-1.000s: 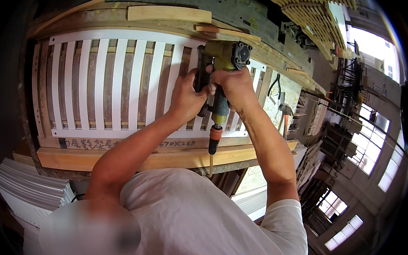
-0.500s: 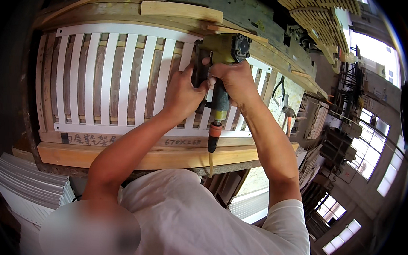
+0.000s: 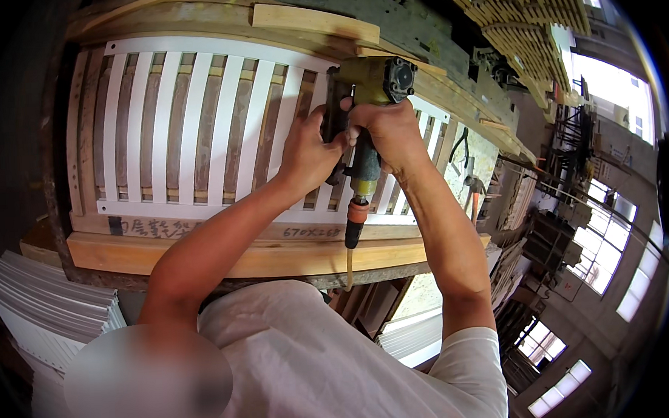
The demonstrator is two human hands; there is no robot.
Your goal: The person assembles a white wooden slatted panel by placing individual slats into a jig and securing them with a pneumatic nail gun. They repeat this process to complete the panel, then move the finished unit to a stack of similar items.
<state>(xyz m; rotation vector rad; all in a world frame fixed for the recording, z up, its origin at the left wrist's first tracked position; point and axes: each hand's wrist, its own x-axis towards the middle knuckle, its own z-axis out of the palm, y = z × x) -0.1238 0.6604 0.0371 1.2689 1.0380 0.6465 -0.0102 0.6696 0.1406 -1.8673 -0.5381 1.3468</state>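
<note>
From the head view, my right hand (image 3: 393, 134) is closed round the nail gun (image 3: 373, 78), which is over the right part of a white slatted frame (image 3: 254, 128) on the bench (image 3: 117, 252). My left hand (image 3: 307, 151), half curled, meets the gun's black side; whether it grips, I cannot tell.

The shirt (image 3: 312, 361) is greyish white, softly creased, and seems plain. Its right sleeve (image 3: 467, 361) is short, ending above the elbow; the left is too blurred to tell. The left hand (image 3: 305, 159), right hand (image 3: 391, 135) and forearms (image 3: 226, 233) are bare.
</note>
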